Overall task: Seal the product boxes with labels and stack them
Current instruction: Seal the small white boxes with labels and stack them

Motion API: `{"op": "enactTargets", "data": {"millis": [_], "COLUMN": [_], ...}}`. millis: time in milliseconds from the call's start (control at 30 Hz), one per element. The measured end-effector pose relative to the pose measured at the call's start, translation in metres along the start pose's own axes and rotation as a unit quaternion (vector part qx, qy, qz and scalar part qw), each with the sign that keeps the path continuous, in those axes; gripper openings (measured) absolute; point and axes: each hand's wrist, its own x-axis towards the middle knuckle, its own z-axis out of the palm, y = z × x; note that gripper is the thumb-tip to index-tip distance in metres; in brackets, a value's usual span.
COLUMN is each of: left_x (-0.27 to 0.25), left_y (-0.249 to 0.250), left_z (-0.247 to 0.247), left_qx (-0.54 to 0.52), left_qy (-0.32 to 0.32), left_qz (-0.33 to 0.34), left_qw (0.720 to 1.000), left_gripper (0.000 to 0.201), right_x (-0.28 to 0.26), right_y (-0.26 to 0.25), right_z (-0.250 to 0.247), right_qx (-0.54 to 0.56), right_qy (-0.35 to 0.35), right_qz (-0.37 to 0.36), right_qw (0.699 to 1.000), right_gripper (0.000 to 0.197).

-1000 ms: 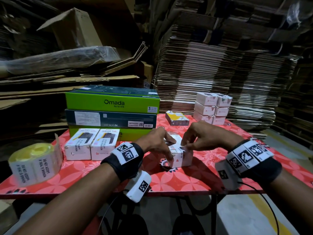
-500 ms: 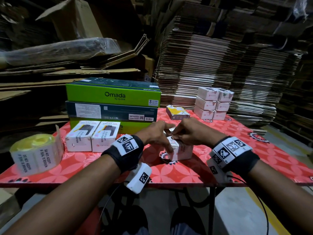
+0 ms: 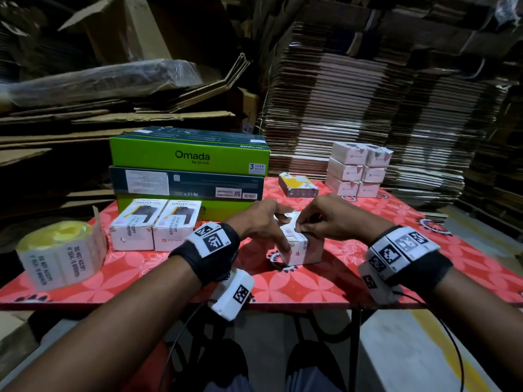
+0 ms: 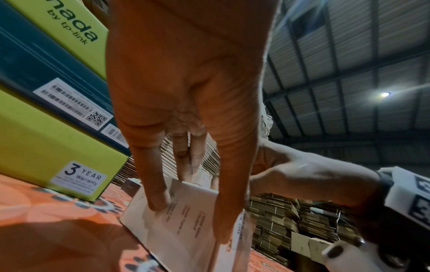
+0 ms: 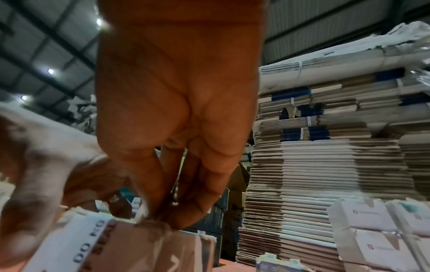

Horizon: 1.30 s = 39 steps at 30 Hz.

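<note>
Small white cardboard product box (image 3: 301, 244) sits near the front-centre of the red floral surface (image 3: 311, 281), resting flat; long axis runs roughly left-right across the surface, slightly skewed, one short end facing the camera's left. White seal label with printed text (image 5: 93, 237) lies over its top edge; only part of the lettering is legible in the right wrist view.

Left hand (image 3: 260, 222) steadies the box from the left: fingers extended, tips pressing on its top and near faces (image 4: 158, 204), not curled round it. Right hand (image 3: 328, 219) is above the box top, thumb and fingertips (image 5: 163, 211) closed together in a pinch on the label at the top edge.

Just left, two white product boxes bearing seal labels (image 3: 154, 224) stand side by side, touching. Behind them, stack of flat green and dark teal Omada cartons (image 3: 188, 171). Far left front corner: roll of white seal labels on yellow core (image 3: 60, 254). Behind the hands, a lone yellow-and-white box (image 3: 297, 184). Far right rear: stack of small white boxes (image 3: 358, 169), two columns, three high. Bundled flattened corrugated cardboard (image 3: 368, 108) beyond the surface.
</note>
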Motion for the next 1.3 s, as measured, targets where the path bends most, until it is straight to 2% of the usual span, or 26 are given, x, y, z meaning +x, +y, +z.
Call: {"op": "enactTargets", "data": {"millis": [133, 233, 367, 433, 533, 633, 800, 967, 1167, 1300], "left_x": [-0.002, -0.001, 0.001, 0.000, -0.002, -0.004, -0.004, -0.003, 0.001, 0.003], "left_y": [0.002, 0.000, -0.001, 0.001, 0.003, 0.006, 0.005, 0.005, 0.005, 0.009], "left_z": [0.001, 0.001, 0.000, -0.001, -0.001, -0.002, -0.002, -0.003, 0.000, 0.000], "left_qx": [0.006, 0.008, 0.007, 0.006, 0.003, 0.006, 0.012, 0.019, 0.012, 0.017], "left_qy": [0.003, 0.005, 0.003, 0.004, 0.000, -0.004, -0.003, -0.003, 0.003, 0.001], "left_qz": [-0.004, -0.006, -0.003, 0.002, 0.002, 0.000, 0.000, 0.001, 0.002, 0.002], "left_qw": [1.000, 1.000, 1.000, 1.000, 1.000, 1.000, 1.000, 1.000, 1.000, 1.000], "left_gripper": [0.104, 0.106, 0.103, 0.100, 0.096, 0.101, 0.101, 0.098, 0.080, 0.077], "right_x": [0.008, 0.007, -0.005, -0.010, -0.009, -0.004, -0.010, -0.024, -0.028, -0.030], "right_y": [0.002, 0.007, 0.012, 0.006, 0.002, 0.003, 0.002, -0.012, -0.002, 0.000], "right_z": [0.005, -0.002, -0.013, -0.011, -0.001, 0.007, -0.004, 0.006, 0.006, 0.003], "right_qx": [-0.015, 0.013, 0.030, 0.034, 0.005, -0.019, 0.027, 0.048, 0.088, 0.090], "right_qy": [0.018, 0.004, 0.023, 0.007, 0.009, 0.029, 0.027, 0.039, 0.049, 0.046], "right_qz": [0.003, 0.013, 0.009, 0.001, -0.011, -0.029, -0.010, -0.053, 0.011, 0.041], "right_qw": [1.000, 1.000, 0.999, 0.999, 1.000, 0.999, 0.999, 0.997, 0.995, 0.994], "right_gripper": [0.015, 0.016, 0.018, 0.017, 0.022, 0.028, 0.021, 0.011, 0.010, 0.009]}}
